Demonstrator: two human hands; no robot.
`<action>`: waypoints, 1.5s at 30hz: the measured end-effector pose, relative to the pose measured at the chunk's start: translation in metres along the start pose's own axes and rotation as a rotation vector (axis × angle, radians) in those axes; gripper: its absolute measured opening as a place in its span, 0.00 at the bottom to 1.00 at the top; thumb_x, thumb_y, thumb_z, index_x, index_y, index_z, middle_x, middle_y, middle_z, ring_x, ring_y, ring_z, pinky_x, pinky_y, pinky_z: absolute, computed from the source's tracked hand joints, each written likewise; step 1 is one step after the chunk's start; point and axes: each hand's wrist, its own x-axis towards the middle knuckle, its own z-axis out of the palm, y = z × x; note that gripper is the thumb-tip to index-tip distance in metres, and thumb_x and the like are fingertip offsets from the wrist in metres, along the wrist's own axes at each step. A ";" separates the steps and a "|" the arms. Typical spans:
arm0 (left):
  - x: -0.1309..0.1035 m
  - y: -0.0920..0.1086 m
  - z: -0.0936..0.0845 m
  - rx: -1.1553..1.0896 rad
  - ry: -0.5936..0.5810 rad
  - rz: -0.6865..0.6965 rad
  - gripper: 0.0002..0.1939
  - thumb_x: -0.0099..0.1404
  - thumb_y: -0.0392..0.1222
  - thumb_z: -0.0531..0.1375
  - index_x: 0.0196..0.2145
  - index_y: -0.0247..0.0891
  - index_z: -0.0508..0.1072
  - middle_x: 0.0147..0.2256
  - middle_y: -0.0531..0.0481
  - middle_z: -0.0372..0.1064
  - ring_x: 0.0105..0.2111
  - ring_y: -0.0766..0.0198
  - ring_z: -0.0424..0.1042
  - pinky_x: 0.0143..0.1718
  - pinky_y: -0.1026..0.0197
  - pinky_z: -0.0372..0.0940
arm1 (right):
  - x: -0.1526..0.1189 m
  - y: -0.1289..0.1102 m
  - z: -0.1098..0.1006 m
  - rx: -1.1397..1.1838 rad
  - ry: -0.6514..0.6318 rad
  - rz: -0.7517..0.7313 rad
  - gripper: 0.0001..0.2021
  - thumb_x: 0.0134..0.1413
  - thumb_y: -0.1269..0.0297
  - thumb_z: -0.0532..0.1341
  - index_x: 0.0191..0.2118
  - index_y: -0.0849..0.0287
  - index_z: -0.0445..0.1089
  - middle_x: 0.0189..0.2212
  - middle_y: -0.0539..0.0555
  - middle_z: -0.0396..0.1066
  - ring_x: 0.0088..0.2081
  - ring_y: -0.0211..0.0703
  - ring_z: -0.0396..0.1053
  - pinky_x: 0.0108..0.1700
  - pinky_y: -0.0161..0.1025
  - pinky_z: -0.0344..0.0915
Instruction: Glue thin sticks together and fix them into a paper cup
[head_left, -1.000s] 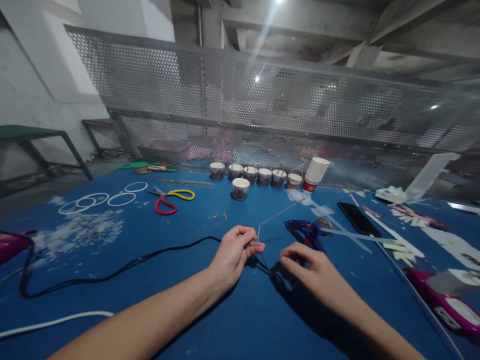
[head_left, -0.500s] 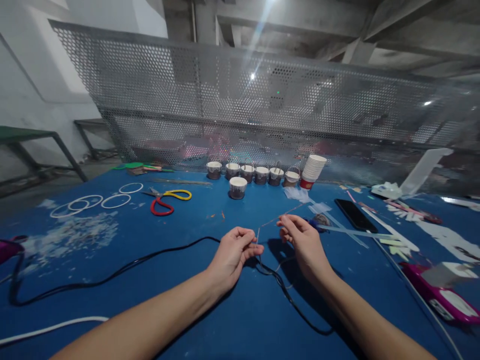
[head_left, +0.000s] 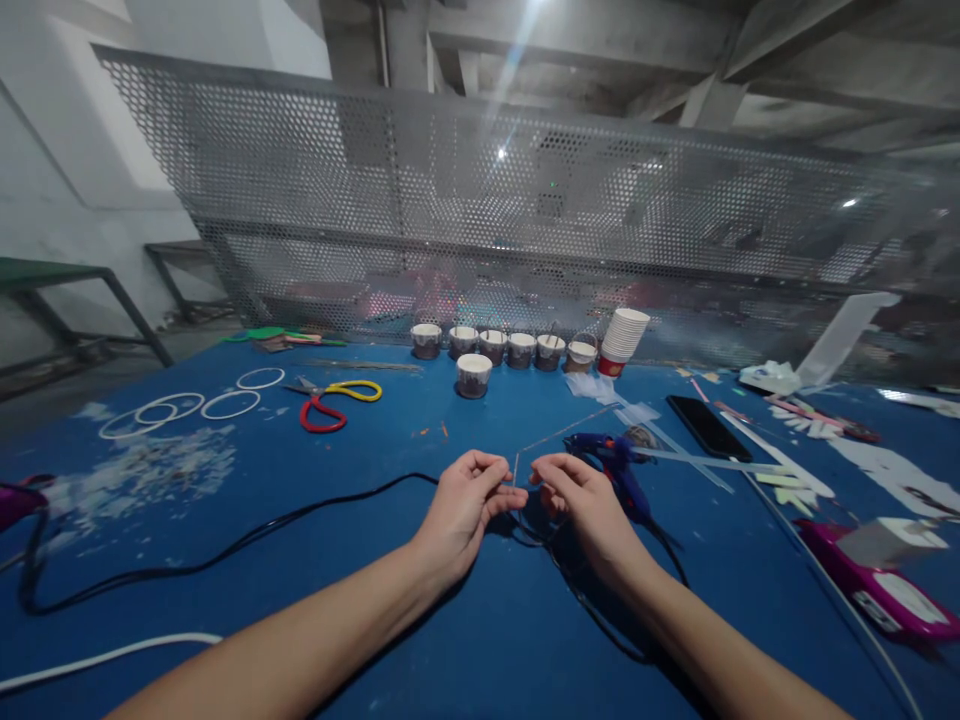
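Note:
My left hand (head_left: 469, 505) pinches a thin, pale strand (head_left: 516, 467) that stands up between thumb and fingers, above the blue table (head_left: 420, 640). Close on its right, my right hand (head_left: 585, 500) has thumb and forefinger pressed together; what they hold, if anything, is too small to make out. A small gap separates the two hands. Just behind my right hand lies a blue glue gun (head_left: 619, 465) with a clear stick in its rear. Black cable (head_left: 285, 517) passes under my hands.
Scissors (head_left: 322, 410) and white rings (head_left: 231, 404) lie to the left. Several small cups (head_left: 474, 376) and a paper cup stack (head_left: 624, 338) stand at the back, before a perforated metal screen (head_left: 465, 200). A phone (head_left: 709, 428) and a magenta device (head_left: 877, 585) lie right.
My right hand has moved left and slightly down, closer to my left hand, uncovering the blue glue gun. My left hand has stayed nearly in place.

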 end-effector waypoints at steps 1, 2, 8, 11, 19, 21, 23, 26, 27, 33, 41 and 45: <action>0.000 0.000 0.000 -0.001 0.000 0.006 0.06 0.55 0.31 0.61 0.25 0.33 0.66 0.22 0.54 0.66 0.19 0.69 0.72 0.21 0.69 0.69 | -0.002 0.000 0.001 -0.041 -0.008 -0.008 0.12 0.45 0.55 0.63 0.27 0.60 0.70 0.20 0.46 0.64 0.21 0.33 0.57 0.24 0.32 0.54; 0.000 0.000 0.000 -0.003 0.001 0.011 0.06 0.55 0.31 0.61 0.25 0.34 0.66 0.22 0.54 0.66 0.19 0.69 0.72 0.22 0.69 0.69 | -0.003 -0.001 0.002 -0.087 -0.026 -0.015 0.12 0.45 0.55 0.63 0.27 0.60 0.71 0.19 0.46 0.63 0.21 0.33 0.56 0.24 0.32 0.53; 0.000 -0.004 -0.001 -0.006 0.019 0.080 0.07 0.52 0.34 0.63 0.24 0.33 0.67 0.22 0.54 0.66 0.20 0.72 0.68 0.22 0.69 0.68 | -0.009 -0.001 0.011 -0.193 -0.085 -0.046 0.12 0.46 0.56 0.61 0.30 0.60 0.74 0.22 0.48 0.69 0.24 0.37 0.62 0.29 0.34 0.57; 0.000 -0.007 -0.001 -0.005 0.026 0.110 0.10 0.48 0.37 0.66 0.24 0.34 0.67 0.22 0.55 0.65 0.20 0.72 0.67 0.22 0.69 0.67 | -0.009 0.002 0.017 -0.163 -0.041 -0.062 0.10 0.44 0.58 0.63 0.29 0.60 0.75 0.26 0.51 0.72 0.29 0.40 0.66 0.35 0.36 0.60; -0.003 -0.012 -0.001 0.046 0.080 0.089 0.12 0.44 0.41 0.67 0.24 0.34 0.68 0.23 0.54 0.66 0.23 0.69 0.67 0.23 0.66 0.66 | -0.007 0.010 0.021 -0.081 0.013 -0.037 0.09 0.41 0.59 0.64 0.26 0.60 0.75 0.25 0.51 0.73 0.29 0.41 0.67 0.35 0.36 0.61; -0.001 -0.014 -0.003 0.097 0.104 0.101 0.11 0.44 0.41 0.67 0.23 0.34 0.69 0.23 0.53 0.67 0.21 0.71 0.66 0.21 0.68 0.62 | -0.007 0.012 0.020 -0.087 0.013 -0.046 0.10 0.41 0.58 0.64 0.26 0.60 0.75 0.25 0.51 0.73 0.30 0.41 0.67 0.35 0.36 0.61; 0.002 -0.016 -0.005 0.138 0.126 0.122 0.10 0.44 0.40 0.67 0.22 0.34 0.70 0.21 0.55 0.66 0.18 0.74 0.62 0.19 0.70 0.57 | -0.007 0.012 0.019 -0.121 0.010 -0.043 0.11 0.42 0.58 0.63 0.26 0.61 0.75 0.24 0.52 0.73 0.29 0.41 0.67 0.34 0.36 0.61; 0.006 -0.016 -0.007 0.141 0.137 0.150 0.09 0.43 0.39 0.66 0.21 0.34 0.70 0.18 0.57 0.63 0.17 0.74 0.59 0.19 0.69 0.54 | -0.008 0.010 0.019 -0.156 0.003 -0.025 0.11 0.42 0.58 0.63 0.26 0.61 0.76 0.23 0.52 0.74 0.27 0.40 0.66 0.31 0.36 0.60; 0.006 -0.016 -0.006 0.136 0.139 0.159 0.08 0.43 0.38 0.66 0.20 0.34 0.70 0.18 0.57 0.63 0.17 0.74 0.59 0.20 0.69 0.55 | -0.008 0.009 0.019 -0.159 0.000 -0.021 0.11 0.42 0.58 0.63 0.26 0.62 0.76 0.23 0.52 0.74 0.27 0.40 0.65 0.31 0.35 0.60; 0.005 -0.013 -0.003 0.145 0.173 0.229 0.04 0.43 0.33 0.63 0.20 0.34 0.70 0.19 0.56 0.65 0.22 0.71 0.62 0.25 0.68 0.57 | -0.009 0.006 0.020 -0.156 0.010 -0.002 0.11 0.40 0.57 0.64 0.25 0.62 0.76 0.23 0.52 0.74 0.26 0.40 0.66 0.30 0.35 0.61; 0.008 -0.011 -0.008 0.356 0.148 0.407 0.03 0.48 0.34 0.62 0.21 0.36 0.70 0.22 0.55 0.66 0.23 0.69 0.64 0.27 0.67 0.59 | -0.008 0.006 0.020 -0.164 0.032 -0.003 0.11 0.38 0.58 0.65 0.24 0.61 0.75 0.21 0.52 0.72 0.25 0.40 0.65 0.29 0.36 0.60; 0.011 -0.012 -0.011 0.409 0.122 0.486 0.02 0.52 0.35 0.60 0.23 0.36 0.70 0.25 0.54 0.68 0.23 0.69 0.67 0.29 0.66 0.62 | -0.009 0.006 0.021 -0.170 0.034 -0.011 0.11 0.38 0.58 0.65 0.24 0.61 0.75 0.20 0.51 0.71 0.23 0.38 0.63 0.28 0.35 0.59</action>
